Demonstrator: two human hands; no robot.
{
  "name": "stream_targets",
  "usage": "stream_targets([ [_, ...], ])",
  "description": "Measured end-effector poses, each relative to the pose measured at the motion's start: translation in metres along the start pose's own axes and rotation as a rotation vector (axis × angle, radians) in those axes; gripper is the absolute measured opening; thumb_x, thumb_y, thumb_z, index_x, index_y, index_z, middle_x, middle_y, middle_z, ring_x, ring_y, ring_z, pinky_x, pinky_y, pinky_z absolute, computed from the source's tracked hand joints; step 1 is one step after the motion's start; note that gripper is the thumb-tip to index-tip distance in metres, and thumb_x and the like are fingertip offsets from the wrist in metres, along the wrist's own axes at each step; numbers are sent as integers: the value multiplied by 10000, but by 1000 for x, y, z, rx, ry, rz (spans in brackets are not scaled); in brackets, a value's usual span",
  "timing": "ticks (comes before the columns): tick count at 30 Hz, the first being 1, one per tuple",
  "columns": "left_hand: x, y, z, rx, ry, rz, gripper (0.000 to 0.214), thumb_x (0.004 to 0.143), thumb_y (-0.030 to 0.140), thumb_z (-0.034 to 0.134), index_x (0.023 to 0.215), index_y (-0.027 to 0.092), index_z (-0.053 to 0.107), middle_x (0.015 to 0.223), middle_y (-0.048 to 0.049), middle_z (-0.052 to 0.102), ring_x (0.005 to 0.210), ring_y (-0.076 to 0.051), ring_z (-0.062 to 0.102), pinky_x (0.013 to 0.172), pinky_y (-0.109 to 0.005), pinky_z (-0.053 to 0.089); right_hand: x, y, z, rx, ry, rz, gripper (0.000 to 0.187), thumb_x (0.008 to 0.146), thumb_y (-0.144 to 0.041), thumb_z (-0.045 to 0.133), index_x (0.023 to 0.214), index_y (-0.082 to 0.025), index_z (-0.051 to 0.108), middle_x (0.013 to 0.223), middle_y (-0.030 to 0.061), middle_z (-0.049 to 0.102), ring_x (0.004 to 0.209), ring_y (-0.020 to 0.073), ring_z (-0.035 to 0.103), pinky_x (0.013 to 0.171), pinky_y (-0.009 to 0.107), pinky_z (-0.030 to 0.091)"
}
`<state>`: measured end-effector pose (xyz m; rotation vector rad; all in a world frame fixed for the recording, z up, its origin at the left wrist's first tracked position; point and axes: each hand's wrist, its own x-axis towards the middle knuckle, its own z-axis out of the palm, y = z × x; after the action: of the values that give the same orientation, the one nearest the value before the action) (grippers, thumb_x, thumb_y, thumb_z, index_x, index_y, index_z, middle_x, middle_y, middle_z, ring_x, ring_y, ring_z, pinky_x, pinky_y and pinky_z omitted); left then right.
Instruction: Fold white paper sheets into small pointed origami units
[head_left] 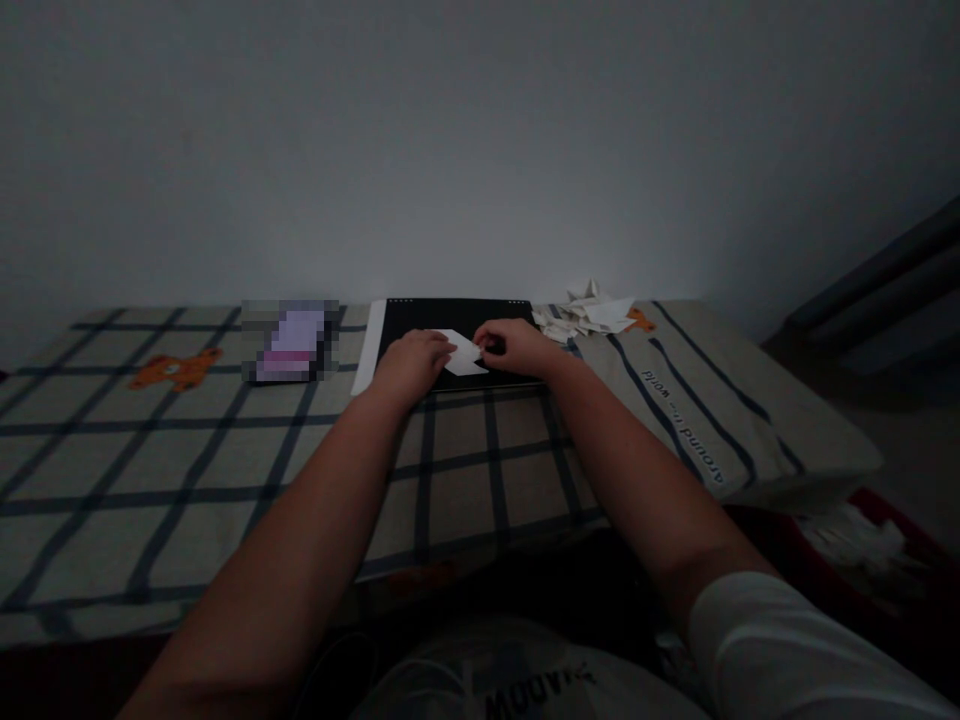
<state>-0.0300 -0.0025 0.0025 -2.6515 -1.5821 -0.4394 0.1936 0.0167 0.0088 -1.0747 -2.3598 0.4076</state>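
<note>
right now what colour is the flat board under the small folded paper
Black, with a white left edge: flat board under the small folded paper, head view.

A checked bed cover (225, 460) carries a black board (450, 318) and paper scraps (589, 312).

Dim, underexposed view, dark foreground, faint glow on the far wall, wide-angle bending at edges.

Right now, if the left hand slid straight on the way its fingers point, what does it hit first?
Likely the right hand. The left hand points rightward across the white folded paper both hands touch on the black board; depth is hard to judge in this dim view.
</note>
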Motion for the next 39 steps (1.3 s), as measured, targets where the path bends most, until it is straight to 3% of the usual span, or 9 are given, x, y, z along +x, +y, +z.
stream_targets([
  [5, -2, 2, -1, 6, 10, -23, 323, 964, 268, 519, 1209, 262, 729, 1336, -48, 673, 1241, -265, 592, 1031, -397, 484, 1, 2, -2, -37, -77, -58, 139, 823, -200, 648, 862, -148, 771, 923, 91, 738, 882, 175, 638, 826, 289, 461],
  [11, -1, -3, 1, -20, -11, 61, 319, 959, 246, 519, 1188, 253, 740, 1326, -39, 684, 1243, -238, 596, 1059, -369, 460, 1, -2, 0, 32, 35, 188, 238, 875, -234, 584, 933, -114, 782, 770, 46, 718, 669, 128, 580, 649, 245, 412],
  [16, 0, -4, 1, -38, -21, 41, 321, 944, 231, 528, 1199, 243, 724, 1334, -36, 681, 1247, -227, 599, 1067, -354, 452, 5, 2, 6, -32, 74, 313, 228, 885, -257, 603, 941, -126, 781, 784, 50, 723, 663, 129, 574, 629, 240, 396],
  [22, -3, 5, -5, 9, -45, 54, 414, 948, 210, 513, 1333, 294, 638, 1344, -40, 659, 1225, -253, 589, 1014, -392, 465, 7, 2, 10, -171, 85, 362, 177, 861, -275, 653, 923, -161, 773, 917, 73, 722, 794, 169, 612, 675, 264, 418],
  [26, -5, 6, -4, 45, -75, 70, 419, 972, 201, 458, 1312, 339, 662, 1353, -30, 640, 1224, -263, 567, 1009, -418, 446, 8, 2, 12, -187, 80, 377, 145, 855, -264, 665, 903, -160, 754, 926, 76, 692, 809, 178, 594, 704, 280, 428],
  [29, -5, 4, -2, 66, -96, 73, 434, 984, 215, 443, 1337, 368, 644, 1402, -29, 606, 1264, -281, 533, 1030, -445, 420, 6, 3, 11, -195, 149, 331, 184, 829, -225, 693, 998, -158, 723, 1004, 83, 664, 869, 188, 587, 757, 292, 440],
  [32, -6, 4, -1, 71, -106, 73, 453, 983, 206, 438, 1355, 381, 626, 1430, -28, 584, 1299, -285, 506, 1064, -467, 390, 4, 4, 9, -251, 171, 179, 241, 823, -163, 689, 1063, -179, 713, 1087, 91, 646, 987, 214, 572, 834, 318, 437],
  [36, -7, 7, -3, 87, -108, 62, 466, 976, 175, 422, 1335, 380, 639, 1418, -31, 592, 1305, -274, 509, 1099, -498, 364, 4, 1, 6, -330, -52, -52, 181, 908, -164, 613, 988, -179, 775, 1036, 96, 685, 1029, 224, 556, 887, 341, 416],
  [39, -7, 9, -5, 90, -118, 50, 462, 977, 178, 423, 1329, 380, 643, 1421, -30, 590, 1311, -276, 504, 1109, -516, 355, 4, -8, 4, -387, -164, -78, 215, 938, -192, 595, 1034, -167, 786, 1024, 102, 709, 991, 214, 564, 869, 334, 417],
])
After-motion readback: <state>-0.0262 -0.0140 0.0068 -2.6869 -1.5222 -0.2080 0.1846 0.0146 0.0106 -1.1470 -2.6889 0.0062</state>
